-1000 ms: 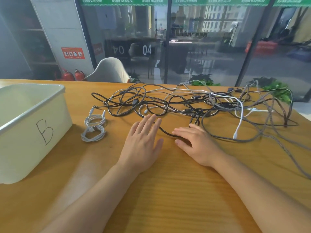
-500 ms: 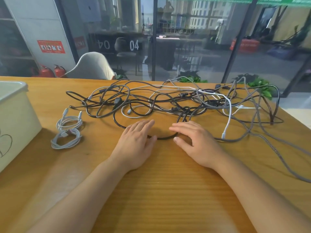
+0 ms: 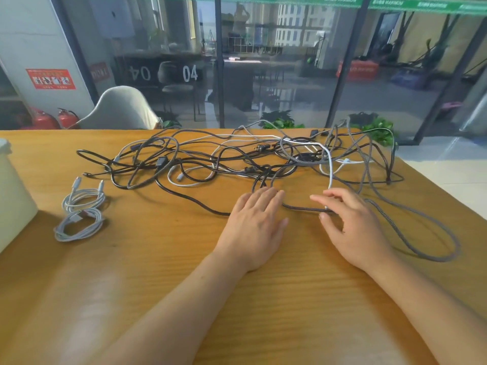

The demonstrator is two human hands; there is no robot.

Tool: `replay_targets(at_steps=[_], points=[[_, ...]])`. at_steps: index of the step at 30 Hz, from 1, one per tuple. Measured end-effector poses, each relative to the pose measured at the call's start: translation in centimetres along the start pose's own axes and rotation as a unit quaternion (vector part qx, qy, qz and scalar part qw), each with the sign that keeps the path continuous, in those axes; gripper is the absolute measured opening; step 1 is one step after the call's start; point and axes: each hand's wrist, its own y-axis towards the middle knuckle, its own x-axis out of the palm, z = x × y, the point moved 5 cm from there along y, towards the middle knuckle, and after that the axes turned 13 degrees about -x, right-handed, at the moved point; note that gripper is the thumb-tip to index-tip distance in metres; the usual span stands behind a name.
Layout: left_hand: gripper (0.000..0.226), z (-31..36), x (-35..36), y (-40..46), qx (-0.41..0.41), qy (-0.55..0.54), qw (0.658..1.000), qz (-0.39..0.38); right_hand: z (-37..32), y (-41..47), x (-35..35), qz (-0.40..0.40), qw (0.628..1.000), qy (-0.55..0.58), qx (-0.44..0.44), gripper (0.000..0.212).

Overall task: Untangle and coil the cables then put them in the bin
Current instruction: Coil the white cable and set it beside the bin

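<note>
Hands flat on wooden table (image 3: 158,259), left hand (image 3: 253,227) fingers straight over dark cable (image 3: 189,198), right hand (image 3: 353,227) fingers relaxed touching it, tangled cables (image 3: 250,156) behind, coiled white cables (image 3: 79,214) beside bin (image 3: 13,196)

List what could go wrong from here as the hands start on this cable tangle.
1. The dark cable under the left hand and right hand runs back into the tangle; pulling it may tighten knots.
2. Dragging the pile could catch the coiled white cables and undo them.
3. Loops near the table's right edge might slide off.
</note>
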Motion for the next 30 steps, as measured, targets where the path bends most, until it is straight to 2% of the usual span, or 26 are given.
replay_targets(at_steps=[5, 8, 16, 22, 30], points=[[0.06, 2.5, 1.4, 0.5, 0.014, -0.004, 1.0, -0.014, 0.9, 0.0, 0.0, 0.033, 0.999, 0.002, 0.042, 0.042], [0.059, 2.4, 1.3, 0.5, 0.005, -0.011, 1.0, -0.014, 1.6, 0.1, 0.6, -0.003, 0.997, -0.005, 0.073, 0.045], [0.056, -0.2, 0.1, -0.1, -0.069, -0.105, 0.992, -0.017, -2.4, 2.3, 3.1, -0.014, 0.998, 0.052, 0.009, 0.047], [0.057, -3.3, -0.9, 0.0, -0.14, -0.156, 0.978, -0.01, -4.0, 4.2, 4.7, -0.008, 0.992, 0.107, 0.059, 0.048], [0.061, -6.2, -2.8, -0.8, -0.153, -0.176, 0.972, -0.013, -7.2, 6.7, 7.5, -0.026, 0.996, 0.081, 0.015, 0.048]])
